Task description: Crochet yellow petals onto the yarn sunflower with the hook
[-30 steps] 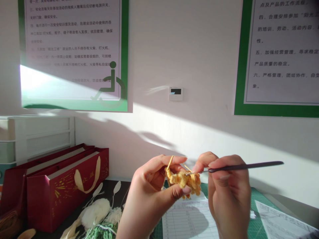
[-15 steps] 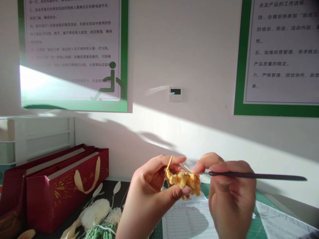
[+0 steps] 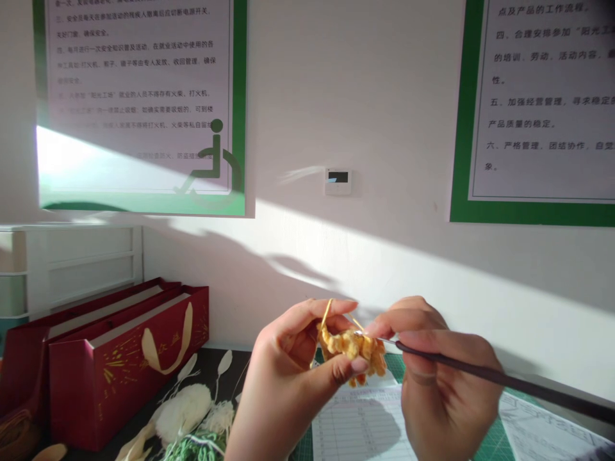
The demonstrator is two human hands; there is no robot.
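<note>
1. Centrally, low in the view, a yellow crochet piece is held up in front of the wall, above the tabletop.
2. The left hand pinches it, thumb on the near side and fingers curled behind; a yellow yarn strand loops over the index finger.
3. The right hand grips a crochet hook rather like a pen, thumb and fingers closed on it. Its dark handle slants down to the right, past the hand.
4. The hook's thin metal end meets the upper part of the yellow work; whether it passes through a stitch is too small to tell.
5. Beneath the hands, a printed form lies on a green cutting mat, with a second sheet farther right.
6. Left of the hands are a white fluffy ball, tangled green yarn and a pale leaf-shaped piece.
7. Behind these stands a red paper bag with a cream ribbon handle, near a white drawer unit.
8. Between two green-bordered posters, a small wall panel catches some light.
</note>
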